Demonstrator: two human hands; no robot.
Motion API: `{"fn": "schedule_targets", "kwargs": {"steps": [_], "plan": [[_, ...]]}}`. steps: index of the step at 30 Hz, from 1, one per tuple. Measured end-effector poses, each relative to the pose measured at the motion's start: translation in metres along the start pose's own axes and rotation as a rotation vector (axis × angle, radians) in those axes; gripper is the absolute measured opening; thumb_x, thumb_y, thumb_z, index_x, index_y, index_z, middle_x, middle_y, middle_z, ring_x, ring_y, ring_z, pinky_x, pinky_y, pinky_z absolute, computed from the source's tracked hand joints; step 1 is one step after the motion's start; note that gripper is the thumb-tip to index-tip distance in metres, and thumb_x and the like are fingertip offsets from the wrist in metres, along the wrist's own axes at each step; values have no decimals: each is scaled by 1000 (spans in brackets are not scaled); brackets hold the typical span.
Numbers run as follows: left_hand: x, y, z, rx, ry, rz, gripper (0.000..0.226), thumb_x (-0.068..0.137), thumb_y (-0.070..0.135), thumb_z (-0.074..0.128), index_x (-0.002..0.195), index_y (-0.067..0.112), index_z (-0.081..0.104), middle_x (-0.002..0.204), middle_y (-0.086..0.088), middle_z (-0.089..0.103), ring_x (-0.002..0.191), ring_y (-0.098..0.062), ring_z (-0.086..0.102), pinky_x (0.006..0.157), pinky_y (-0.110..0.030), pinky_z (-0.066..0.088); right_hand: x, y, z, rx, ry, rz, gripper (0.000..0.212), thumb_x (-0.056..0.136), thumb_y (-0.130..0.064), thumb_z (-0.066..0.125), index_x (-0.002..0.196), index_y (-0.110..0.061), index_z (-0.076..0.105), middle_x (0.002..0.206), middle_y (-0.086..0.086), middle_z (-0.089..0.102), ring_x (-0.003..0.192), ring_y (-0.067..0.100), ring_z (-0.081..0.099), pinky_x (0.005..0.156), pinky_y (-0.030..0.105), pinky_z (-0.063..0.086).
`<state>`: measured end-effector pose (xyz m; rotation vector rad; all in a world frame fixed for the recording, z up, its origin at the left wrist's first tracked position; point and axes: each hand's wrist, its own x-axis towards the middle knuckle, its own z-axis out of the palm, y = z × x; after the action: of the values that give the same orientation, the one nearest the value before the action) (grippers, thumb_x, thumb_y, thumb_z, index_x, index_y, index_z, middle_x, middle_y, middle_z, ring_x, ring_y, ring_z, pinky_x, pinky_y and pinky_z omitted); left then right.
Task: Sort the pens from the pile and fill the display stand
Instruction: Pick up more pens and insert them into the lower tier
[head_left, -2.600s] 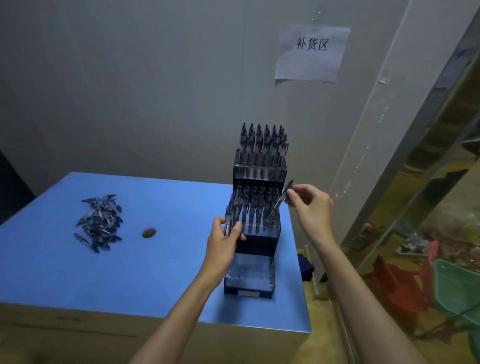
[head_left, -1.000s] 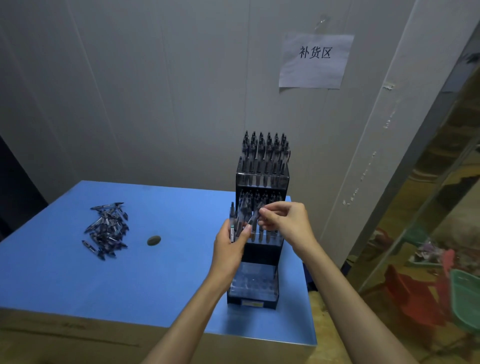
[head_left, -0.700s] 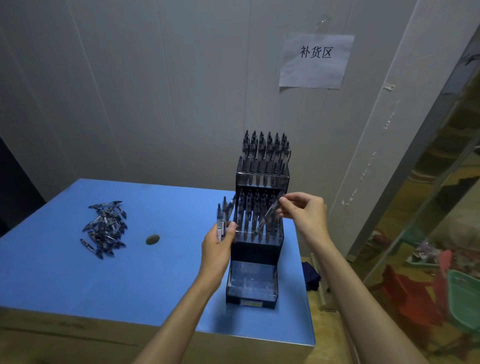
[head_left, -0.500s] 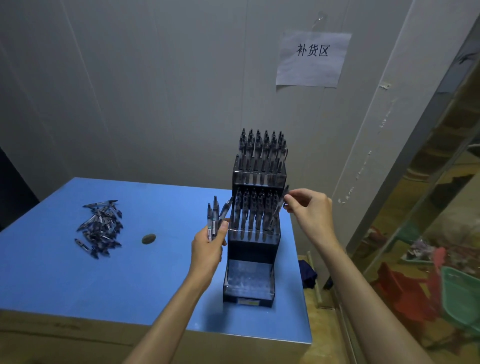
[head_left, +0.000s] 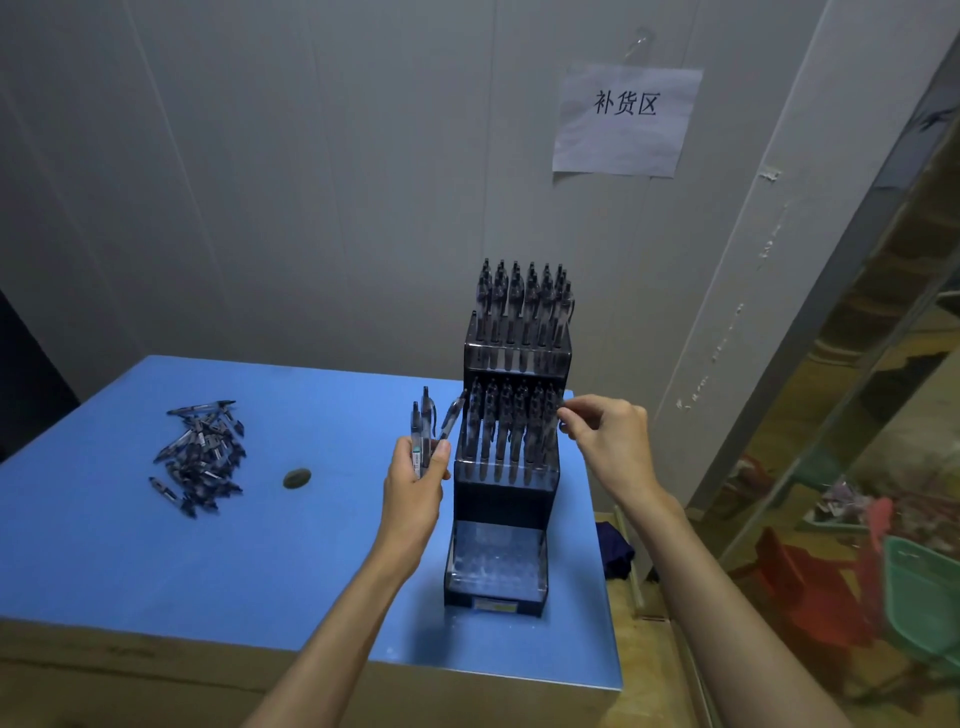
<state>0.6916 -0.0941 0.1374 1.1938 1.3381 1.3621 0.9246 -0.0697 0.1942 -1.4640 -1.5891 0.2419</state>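
1. Smoky plastic display stand (head_left: 511, 457) at the blue table's (head_left: 130, 551) right edge: top and middle tiers packed with pens, bottom tier bare.
2. Left of the stand, well apart: a sizeable pile (head_left: 200, 454) unsorted.
3. Left hand (head_left: 415, 483) beside the stand, curled round a few pens (head_left: 426, 431).
4. Right hand (head_left: 608, 441) at the middle tier's right end, fingertips pinched; whether gripping a pen, unclear.

Dim bluish light, wide-angle bowing — edges perhaps soft
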Motion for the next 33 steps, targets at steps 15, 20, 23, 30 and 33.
{"fn": "schedule_targets", "kwargs": {"steps": [15,20,23,30,33], "plan": [[-8,-2,-3,-94,45,-72,23,98,37,64,96,15,71,72,-5,50,55,-14,34,46,-25,29,-17,11,12,-53,-26,111,18,89,-23,75,83,-8,80,68,-3,73,62,9,70,72,37,61],[-11,-1,-3,-168,14,-127,24,99,30,65,99,8,73,69,1,60,48,-9,36,42,-21,29,-24,-10,18,32,-38,79,13,89,-24,75,85,-13,80,69,-9,73,65,1,69,74,30,61],[-15,-1,-4,-180,-13,-136,23,99,29,64,98,7,70,66,3,63,46,-8,37,42,-20,29,-26,-25,23,207,-128,121,13,88,-22,76,99,-15,80,83,-8,76,77,4,72,79,31,61],[-21,-5,-8,-162,-122,-188,24,101,34,61,99,12,69,78,-10,71,46,-10,41,43,-20,29,-35,-42,45,583,-338,282,19,88,-12,75,105,-3,73,91,9,77,84,26,75,80,41,61],[-23,-10,-13,-124,-128,-189,27,101,37,59,98,11,68,83,-9,75,48,-12,46,43,-21,29,-39,-46,49,641,-327,338,18,86,-6,75,101,2,71,86,16,76,79,32,75,75,40,61]]}}
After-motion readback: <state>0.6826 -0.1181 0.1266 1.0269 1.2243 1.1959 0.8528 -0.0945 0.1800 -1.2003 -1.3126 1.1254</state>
